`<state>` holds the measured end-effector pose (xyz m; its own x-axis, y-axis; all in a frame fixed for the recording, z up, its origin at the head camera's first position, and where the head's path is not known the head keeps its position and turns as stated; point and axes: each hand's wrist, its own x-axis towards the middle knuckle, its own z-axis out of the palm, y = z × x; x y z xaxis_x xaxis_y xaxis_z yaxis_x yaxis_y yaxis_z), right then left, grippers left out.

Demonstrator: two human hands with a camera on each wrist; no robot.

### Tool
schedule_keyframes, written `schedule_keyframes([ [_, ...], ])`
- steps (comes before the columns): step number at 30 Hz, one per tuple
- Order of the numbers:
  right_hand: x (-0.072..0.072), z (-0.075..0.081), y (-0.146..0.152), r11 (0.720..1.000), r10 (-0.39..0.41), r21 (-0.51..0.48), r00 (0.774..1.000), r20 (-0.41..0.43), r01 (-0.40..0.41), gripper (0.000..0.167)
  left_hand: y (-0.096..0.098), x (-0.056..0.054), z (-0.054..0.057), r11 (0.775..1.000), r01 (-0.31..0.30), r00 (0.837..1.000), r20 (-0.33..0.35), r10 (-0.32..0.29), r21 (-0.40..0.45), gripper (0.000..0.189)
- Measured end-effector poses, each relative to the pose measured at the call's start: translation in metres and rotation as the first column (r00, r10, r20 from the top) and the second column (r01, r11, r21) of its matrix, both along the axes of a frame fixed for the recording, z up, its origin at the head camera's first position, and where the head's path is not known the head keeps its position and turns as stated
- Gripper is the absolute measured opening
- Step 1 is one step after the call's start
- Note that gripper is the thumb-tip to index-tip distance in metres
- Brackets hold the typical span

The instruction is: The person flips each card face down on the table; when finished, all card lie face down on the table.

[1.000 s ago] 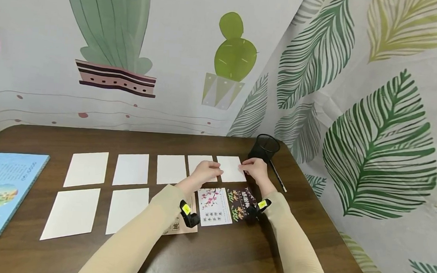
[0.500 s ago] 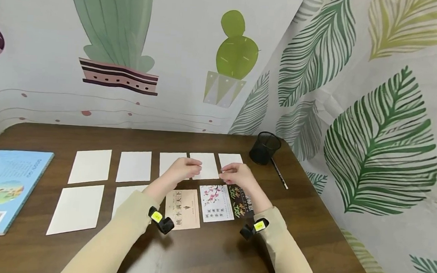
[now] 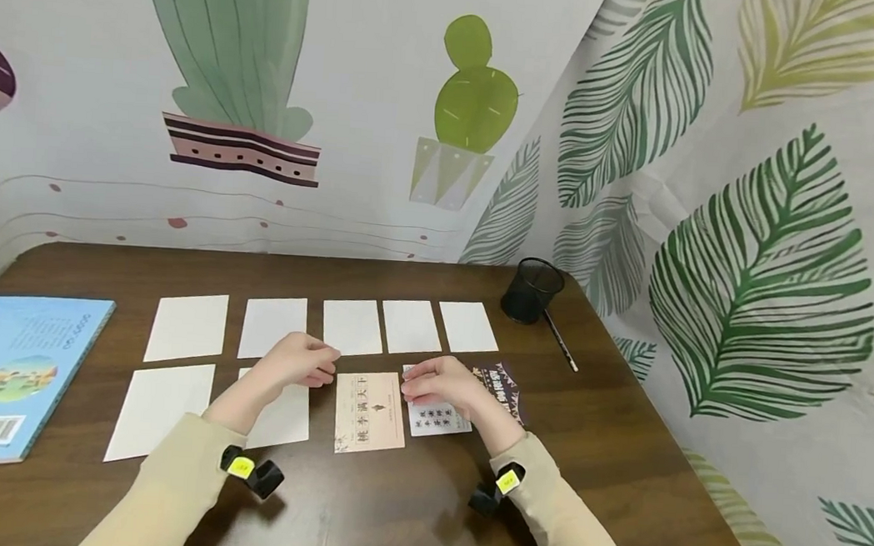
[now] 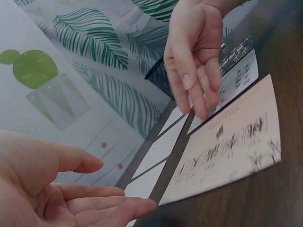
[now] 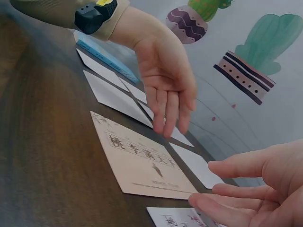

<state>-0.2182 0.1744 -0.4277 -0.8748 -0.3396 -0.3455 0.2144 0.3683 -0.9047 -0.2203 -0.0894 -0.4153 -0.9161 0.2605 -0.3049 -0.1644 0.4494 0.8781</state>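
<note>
My left hand (image 3: 292,364) hovers at the left of a peach card (image 3: 370,423) printed with dark characters, over part of a blank white card (image 3: 278,418). At the card's other side is my right hand (image 3: 441,383), above a white card with pink blossoms (image 5: 177,220) and partly covering it. Fingers of both hands are extended and relaxed, with nothing between them in the wrist views. The peach card lies flat on the table, apart from the left fingers; whether the right fingertips touch its edge I cannot tell. A dark card (image 3: 501,385) shows partly behind my right hand.
Several blank white cards (image 3: 353,326) form a back row, with another (image 3: 161,411) at front left. A blue book (image 3: 63,367) lies at the left. At the back right stands a black mesh pen holder (image 3: 530,291) with a pencil (image 3: 560,341) beside it.
Both hands have moved left and nearer the body, from the rightmost back-row card to either side of the peach card. The cards stay in their places; the head view has shifted slightly.
</note>
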Motion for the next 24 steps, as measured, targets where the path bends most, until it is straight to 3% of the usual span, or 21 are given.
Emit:
schedule_keyframes([
  [4, 0.004, 0.000, -0.002, 1.000, -0.006, 0.009, 1.000, 0.020, 0.006, 0.037, -0.010, 0.009, 0.001, 1.000, 0.013, 1.000, 0.029, -0.012, -0.014, 0.049],
  [13, 0.011, -0.001, -0.004, 1.000, -0.002, -0.003, 1.000, -0.006, 0.002, 0.037, -0.017, 0.025, 0.000, 0.997, 0.031, 0.996, 0.084, -0.038, 0.077, 0.051],
  [24, 0.016, -0.005, -0.006, 0.999, -0.020, -0.040, 1.000, 0.006, 0.020, 0.037, -0.008, 0.029, -0.009, 0.996, 0.020, 0.996, 0.089, -0.027, 0.088, 0.047],
])
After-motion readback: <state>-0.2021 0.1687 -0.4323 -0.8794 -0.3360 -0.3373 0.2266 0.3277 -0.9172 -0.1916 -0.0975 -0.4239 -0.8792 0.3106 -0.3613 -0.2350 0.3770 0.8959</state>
